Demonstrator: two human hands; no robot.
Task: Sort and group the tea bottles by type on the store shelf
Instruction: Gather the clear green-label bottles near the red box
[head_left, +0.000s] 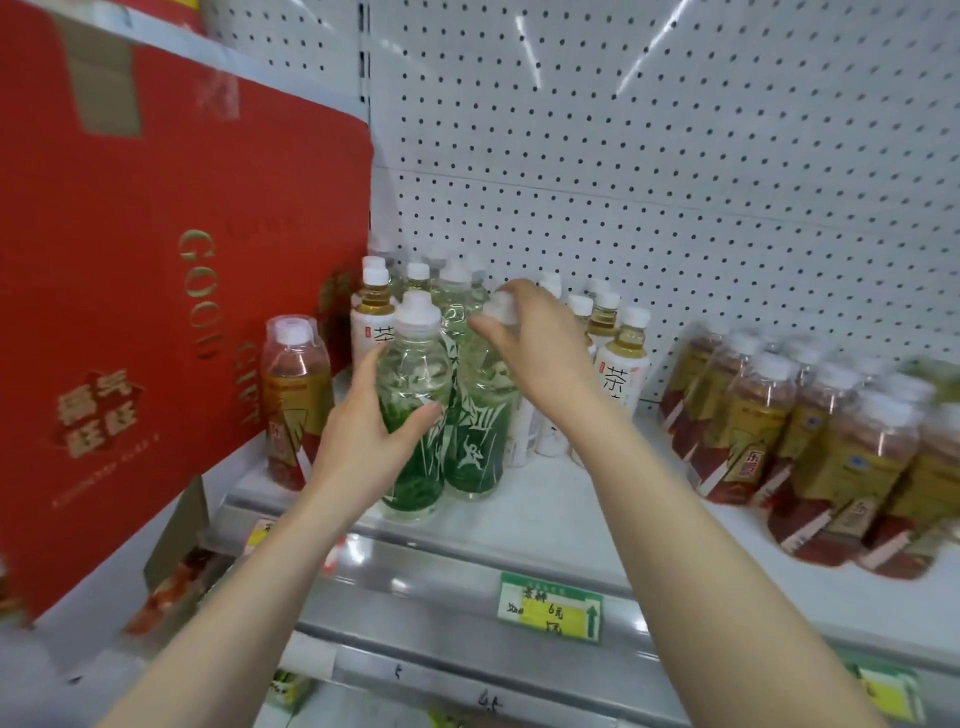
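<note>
Gripping the front green bottle (410, 431) round its middle with my left fingers (422, 415), I am pinching the cap of the next green bottle (480, 441), at three o'clock, with my right fingers (488, 328), so the same teas are standing together on the shelf (571, 501).

The single head-worn camera looked forward and slightly down at the store shelf (545, 519) from close range, facing the white pegboard back panel (675, 156), with both forearms reaching in from below.
</note>
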